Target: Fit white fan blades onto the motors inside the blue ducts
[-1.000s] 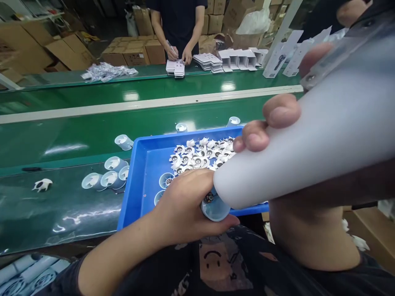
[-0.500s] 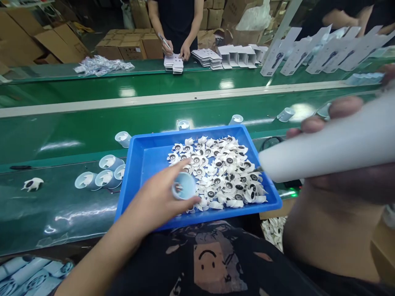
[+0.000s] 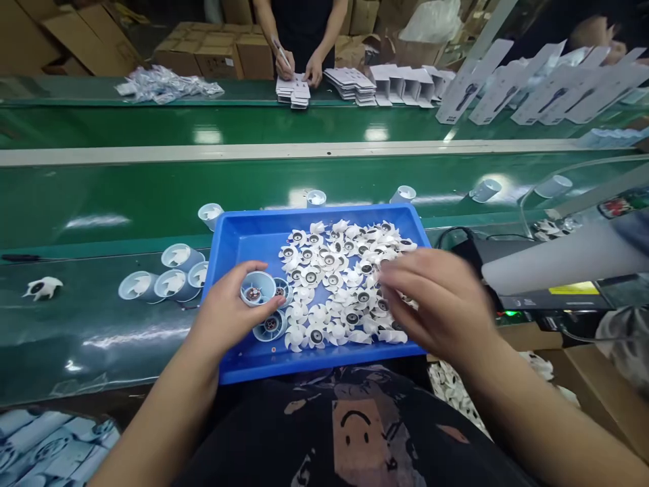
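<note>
My left hand (image 3: pixel 228 304) is closed around a light blue round housing (image 3: pixel 257 289), its open end facing up and metal parts visible inside. Beside it, two more blue housings (image 3: pixel 270 327) lie in the blue tray (image 3: pixel 238 358), touching each other. White fan impellers (image 3: pixel 332 279) with dark hubs fill the tray's middle and right. Over the right part of that pile is my right hand (image 3: pixel 441 301), fingers curled down and smeared by motion; whether an impeller is between them is hidden. A long white cylindrical tool (image 3: pixel 562 260) is at the right, out of my hands.
Several blue housings with impellers inside (image 3: pixel 172 284) stand left of the tray; others (image 3: pixel 315 198) sit along the green conveyor (image 3: pixel 126 186). A loose impeller (image 3: pixel 43 287) lies far left. Across the belt, a person's hands (image 3: pixel 299 67) write on stacked cards. A black device (image 3: pixel 542 270) is at right.
My right hand has let go of the white tool and moved left over the impellers. My left hand, still holding a housing, has shifted left, uncovering two housings in the tray.
</note>
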A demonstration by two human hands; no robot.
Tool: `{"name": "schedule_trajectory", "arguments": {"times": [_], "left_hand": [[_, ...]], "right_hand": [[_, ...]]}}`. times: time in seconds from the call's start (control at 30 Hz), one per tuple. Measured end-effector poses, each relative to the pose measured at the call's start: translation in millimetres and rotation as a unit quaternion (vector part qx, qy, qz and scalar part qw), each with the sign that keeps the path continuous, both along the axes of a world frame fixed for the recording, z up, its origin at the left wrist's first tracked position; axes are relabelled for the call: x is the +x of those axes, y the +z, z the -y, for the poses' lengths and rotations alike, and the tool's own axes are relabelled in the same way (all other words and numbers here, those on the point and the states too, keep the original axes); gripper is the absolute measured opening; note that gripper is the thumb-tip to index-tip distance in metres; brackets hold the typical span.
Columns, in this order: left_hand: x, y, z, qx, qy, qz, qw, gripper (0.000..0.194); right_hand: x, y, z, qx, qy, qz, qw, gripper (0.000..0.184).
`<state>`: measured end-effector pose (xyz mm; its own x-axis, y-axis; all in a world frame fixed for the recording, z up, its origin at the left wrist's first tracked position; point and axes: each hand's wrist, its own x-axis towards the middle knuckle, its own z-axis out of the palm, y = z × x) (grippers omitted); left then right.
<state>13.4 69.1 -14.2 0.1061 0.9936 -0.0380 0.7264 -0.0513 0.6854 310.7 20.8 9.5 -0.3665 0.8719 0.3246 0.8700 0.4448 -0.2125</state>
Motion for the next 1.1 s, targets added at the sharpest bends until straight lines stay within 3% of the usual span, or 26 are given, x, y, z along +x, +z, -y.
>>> {"name": "schedule_trajectory", "arguments": {"times": [0.1, 0.2, 0.33, 0.47, 0.57, 0.7, 0.83, 0.9, 1.0, 1.1], "left_hand": [[-3.5, -3.4, 2.7, 0.016, 0.015, 0.022, 1.0, 0.057], [-5.2, -8.5, 6.0, 0.038, 0.026, 0.046, 0.998, 0.061], [-4.4, -11.2, 6.3, 0.046, 0.031, 0.063, 0.996, 0.057], [-5.9, -5.6, 8.5, 0.084, -0.011, 0.099, 0.991, 0.048], [-5.7, 1.7, 18.1, 0.165, -0.08, 0.115, 0.976, 0.05], [5.2, 9.1, 33.9, 0.162, -0.182, 0.097, 0.965, 0.052], [20.2, 11.7, 39.4, 0.16, -0.219, 0.055, 0.961, 0.055], [23.9, 12.0, 39.8, 0.177, -0.226, 0.043, 0.957, 0.048], [24.1, 11.6, 42.4, 0.223, -0.223, 0.024, 0.949, 0.036], [22.1, 9.4, 47.8, 0.262, -0.193, 0.015, 0.946, 0.036]], "right_hand": [[-23.5, -21.4, -37.4, -0.123, -0.016, 0.139, 0.982, 0.002], [-33.4, -37.3, -59.5, -0.188, -0.023, 0.212, 0.959, 0.005], [-39.9, -41.7, -61.6, -0.216, -0.052, 0.225, 0.949, 0.012], [-39.4, -28.8, -51.7, -0.22, -0.071, 0.115, 0.966, 0.002], [-34.6, -14.0, -39.9, -0.242, -0.037, -0.043, 0.968, 0.016], [-38.0, -4.4, -21.3, -0.304, 0.054, -0.249, 0.918, 0.032], [-54.5, 2.4, -7.9, -0.307, 0.095, -0.355, 0.878, 0.031], [-64.0, 10.6, -3.7, -0.268, 0.11, -0.355, 0.889, 0.024], [-76.9, 21.4, 0.1, -0.151, 0.152, -0.242, 0.946, 0.019], [-86.5, 19.9, -0.1, -0.089, 0.165, -0.164, 0.968, 0.022]]}}
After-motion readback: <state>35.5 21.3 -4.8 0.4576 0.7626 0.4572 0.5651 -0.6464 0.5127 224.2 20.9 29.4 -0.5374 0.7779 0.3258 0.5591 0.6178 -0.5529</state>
